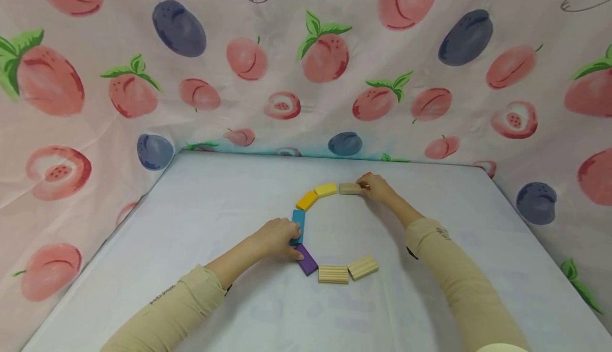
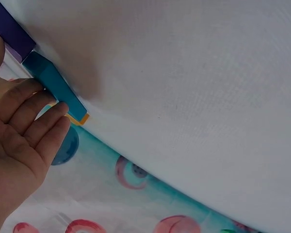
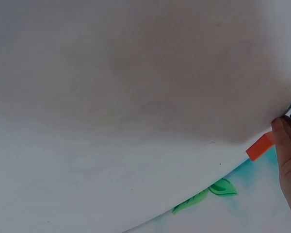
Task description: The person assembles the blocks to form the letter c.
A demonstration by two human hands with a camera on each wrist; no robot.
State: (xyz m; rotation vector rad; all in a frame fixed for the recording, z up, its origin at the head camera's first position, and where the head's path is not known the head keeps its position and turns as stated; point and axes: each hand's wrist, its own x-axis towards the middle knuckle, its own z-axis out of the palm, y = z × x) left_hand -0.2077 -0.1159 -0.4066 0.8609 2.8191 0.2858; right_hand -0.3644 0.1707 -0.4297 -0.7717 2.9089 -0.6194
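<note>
My left hand point(image 1: 277, 238) rests beside the blue block point(image 1: 298, 219), its fingers against the outer side and its thumb at the purple block point(image 1: 308, 262). In the left wrist view, relaxed fingers touch the blue block's edge point(image 2: 63, 90). At the far end of the curved row, my right hand point(image 1: 380, 188) pinches an orange-red block point(image 3: 260, 146); one end shows past the fingers and the rest is hidden. Those fingertips are right at the end of a plain wooden block point(image 1: 350, 188). A yellow block point(image 1: 326, 189) and an orange-yellow block point(image 1: 307, 200) continue the curve.
Two plain wooden blocks, one ridged point(image 1: 333, 274) and one angled point(image 1: 363, 267), extend the curve on the near side. The white tabletop point(image 1: 229, 182) meets a fruit-patterned cloth point(image 1: 282, 54) at the back and sides.
</note>
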